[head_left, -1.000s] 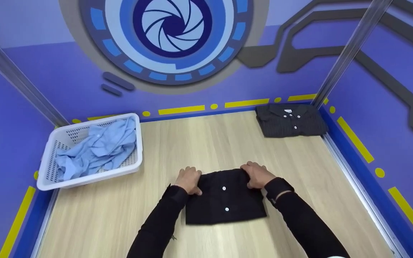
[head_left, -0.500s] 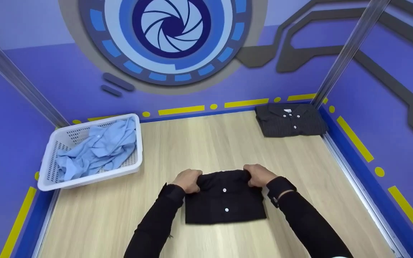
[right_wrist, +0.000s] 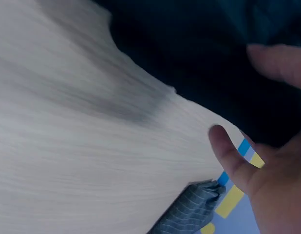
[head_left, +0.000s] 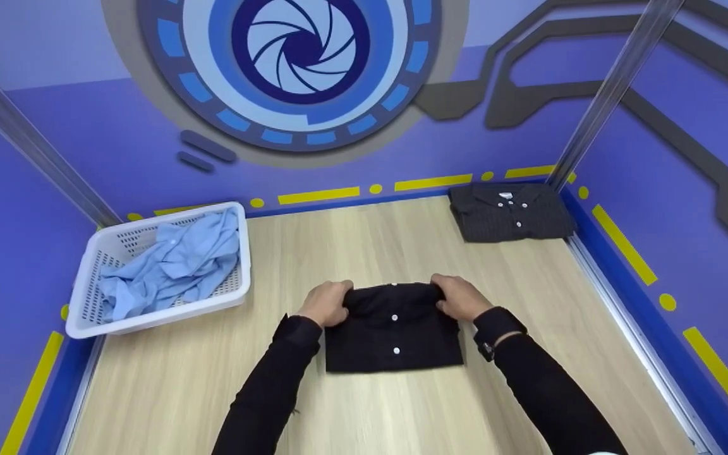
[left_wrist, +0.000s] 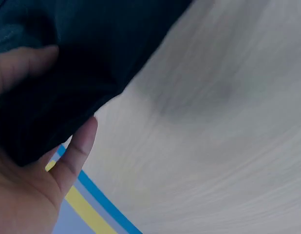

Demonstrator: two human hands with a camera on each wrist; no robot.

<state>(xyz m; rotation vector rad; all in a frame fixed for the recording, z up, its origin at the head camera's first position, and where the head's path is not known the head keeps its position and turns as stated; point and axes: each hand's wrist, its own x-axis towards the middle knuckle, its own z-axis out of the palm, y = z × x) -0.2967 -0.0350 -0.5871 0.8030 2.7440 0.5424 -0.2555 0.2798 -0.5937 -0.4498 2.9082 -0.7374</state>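
A folded black shirt (head_left: 394, 341) with white buttons spans the space between both hands over the wooden table. My left hand (head_left: 327, 302) grips its far left corner, thumb on top. At the far right corner my right hand (head_left: 464, 297) holds the shirt the same way. In the left wrist view the dark cloth (left_wrist: 87, 53) lies between thumb and fingers. The right wrist view shows the right thumb (right_wrist: 282, 63) over the fabric and a finger (right_wrist: 231, 151) sticking out past its edge. Both wrist views show a shadow on the table under the shirt.
A white basket (head_left: 247, 253) with a crumpled light blue shirt (head_left: 193, 253) stands at the back left. In the back right corner lies a folded dark striped shirt (head_left: 512, 215). Purple panels (head_left: 364, 158) wall the table (head_left: 351, 246) at the back and sides.
Both hands have shifted from resting over the shirt's corners to gripping them. The black shirt has moved away from the person, toward the back wall. Basket and striped shirt stay put.
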